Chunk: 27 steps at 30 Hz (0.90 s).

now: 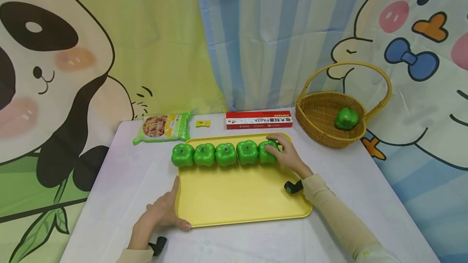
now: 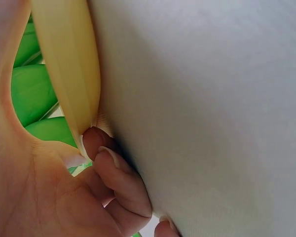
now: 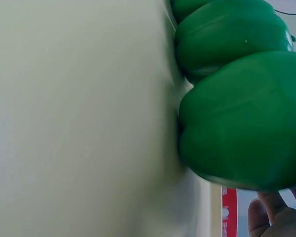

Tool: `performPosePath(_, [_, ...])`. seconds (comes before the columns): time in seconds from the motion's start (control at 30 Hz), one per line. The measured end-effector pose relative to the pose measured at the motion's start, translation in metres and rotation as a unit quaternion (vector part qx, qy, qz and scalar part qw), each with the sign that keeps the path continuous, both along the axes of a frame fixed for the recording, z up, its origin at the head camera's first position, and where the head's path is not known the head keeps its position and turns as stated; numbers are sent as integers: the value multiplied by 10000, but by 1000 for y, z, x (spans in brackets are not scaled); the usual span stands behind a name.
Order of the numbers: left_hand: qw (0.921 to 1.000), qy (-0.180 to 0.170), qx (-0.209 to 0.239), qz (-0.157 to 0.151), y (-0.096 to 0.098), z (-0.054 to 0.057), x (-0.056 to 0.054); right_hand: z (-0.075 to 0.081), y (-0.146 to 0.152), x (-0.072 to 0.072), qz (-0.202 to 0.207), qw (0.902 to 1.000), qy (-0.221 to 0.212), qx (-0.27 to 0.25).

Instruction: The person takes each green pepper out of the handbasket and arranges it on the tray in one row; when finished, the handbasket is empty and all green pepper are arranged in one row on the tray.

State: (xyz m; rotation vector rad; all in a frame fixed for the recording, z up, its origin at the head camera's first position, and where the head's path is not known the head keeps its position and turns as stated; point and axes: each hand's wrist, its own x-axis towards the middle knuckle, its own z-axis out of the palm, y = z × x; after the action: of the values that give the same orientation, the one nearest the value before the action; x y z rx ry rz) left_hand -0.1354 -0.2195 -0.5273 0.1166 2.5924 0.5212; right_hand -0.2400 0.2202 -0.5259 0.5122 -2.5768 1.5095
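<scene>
Several green bell peppers (image 1: 226, 154) stand side by side in a row across the far part of a yellow tray (image 1: 241, 198). The leftmost bell pepper (image 1: 183, 154) overlaps the tray's left rim in the head view. My right hand (image 1: 289, 155) grips the rightmost bell pepper (image 1: 267, 152), thumb on the near side and fingers behind. That pepper (image 3: 246, 121) looms large in the right wrist view, with part of the hand below it. At the tray's near left corner, my left hand (image 1: 162, 210) holds the edge, its curled fingers (image 2: 121, 177) against the rim (image 2: 74, 64).
A wicker basket (image 1: 317, 111) with a tall handle stands at the back right, one green bell pepper (image 1: 346, 118) inside. Behind the tray lie a red pasta box (image 1: 258, 120), a small yellow packet (image 1: 202, 123) and a green-and-white food bag (image 1: 162, 128). Printed curtains hang behind the table.
</scene>
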Motion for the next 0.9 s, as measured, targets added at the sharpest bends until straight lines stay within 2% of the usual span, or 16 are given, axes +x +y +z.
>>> performPosePath(0.1, [10000, -10, -7, -7, 0, 0, 0, 3, 9, 2, -35, 9999, 95, -51])
performPosePath(0.27, [10000, -36, 11, 3, 2, 1, 0, 14, 33, 3, -263, 9983, 520, -38])
performPosePath(0.43, [10000, -19, -5, -16, 2, 3, -1, 28, 71, 1, -829, 9919, 966, 10])
performPosePath(0.6, [10000, 14, -40, -45, 1, 3, -2, 42, 113, -7, -1530, 9787, 1348, 237])
performPosePath(0.7, [9999, 38, 10, -102, -1, 1, -1, 51, 139, -12, -2004, 9720, 1149, 440])
performPosePath(0.8, [9998, 67, 90, -173, -2, -1, -1, 61, 162, -17, -2459, 9644, 706, 665])
performPosePath(0.9, [9998, 60, 99, -183, -3, -1, 0, 69, 182, -22, -2688, 9599, 200, 767])
